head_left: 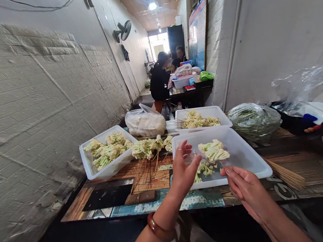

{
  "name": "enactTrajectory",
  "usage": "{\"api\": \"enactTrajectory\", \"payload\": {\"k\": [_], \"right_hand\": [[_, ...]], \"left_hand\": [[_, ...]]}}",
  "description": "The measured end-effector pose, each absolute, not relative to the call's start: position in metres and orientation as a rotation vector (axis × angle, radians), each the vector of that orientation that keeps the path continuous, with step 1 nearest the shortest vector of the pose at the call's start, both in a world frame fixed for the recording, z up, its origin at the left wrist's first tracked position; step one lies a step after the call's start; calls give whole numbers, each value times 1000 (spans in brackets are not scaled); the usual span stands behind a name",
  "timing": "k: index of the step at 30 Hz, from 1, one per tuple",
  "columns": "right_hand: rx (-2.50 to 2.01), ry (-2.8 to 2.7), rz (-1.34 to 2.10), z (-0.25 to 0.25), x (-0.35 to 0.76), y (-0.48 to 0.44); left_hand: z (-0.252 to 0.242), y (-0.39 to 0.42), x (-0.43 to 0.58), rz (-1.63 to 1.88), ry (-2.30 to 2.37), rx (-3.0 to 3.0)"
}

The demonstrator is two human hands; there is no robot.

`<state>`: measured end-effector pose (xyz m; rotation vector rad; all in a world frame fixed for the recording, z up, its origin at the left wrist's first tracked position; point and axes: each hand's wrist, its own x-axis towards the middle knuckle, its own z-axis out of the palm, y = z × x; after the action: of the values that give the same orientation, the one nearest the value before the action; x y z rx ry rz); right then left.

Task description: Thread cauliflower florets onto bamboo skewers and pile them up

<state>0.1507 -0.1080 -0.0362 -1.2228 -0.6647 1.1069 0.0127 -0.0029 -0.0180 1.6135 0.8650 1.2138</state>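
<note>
My right hand point(241, 182) pinches the thin stick of a cauliflower skewer point(214, 150), its pale florets raised over a white plastic tray point(251, 161). To the left, my left hand point(185, 169) is held up with its fingers apart and nothing in it, over the tray's near left part. Loose cauliflower pieces point(205, 168) lie in that tray, partly behind my hands. Several finished cauliflower skewers point(144, 149) rest on the table left of the tray, sticks pointing toward me.
A left tray point(89, 167) holds cauliflower pieces; a back tray point(226, 121) holds skewered ones. Bare bamboo sticks point(285, 172) lie at right, near a bag of greens point(254, 121). A white plastic bag point(145, 121) stands behind. Two people sit at a farther table point(175, 91).
</note>
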Motion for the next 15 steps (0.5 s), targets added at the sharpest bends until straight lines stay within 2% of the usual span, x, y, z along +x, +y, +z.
{"api": "enactTrajectory", "payload": {"k": [7,15], "right_hand": [[-1062,-541,1288,-27,142,-103],[-1009,-633,1455,-23,147,-98]], "left_hand": [[-20,-6,13,1217,788,2535],[-22,17,13,1145,603,2758]]}}
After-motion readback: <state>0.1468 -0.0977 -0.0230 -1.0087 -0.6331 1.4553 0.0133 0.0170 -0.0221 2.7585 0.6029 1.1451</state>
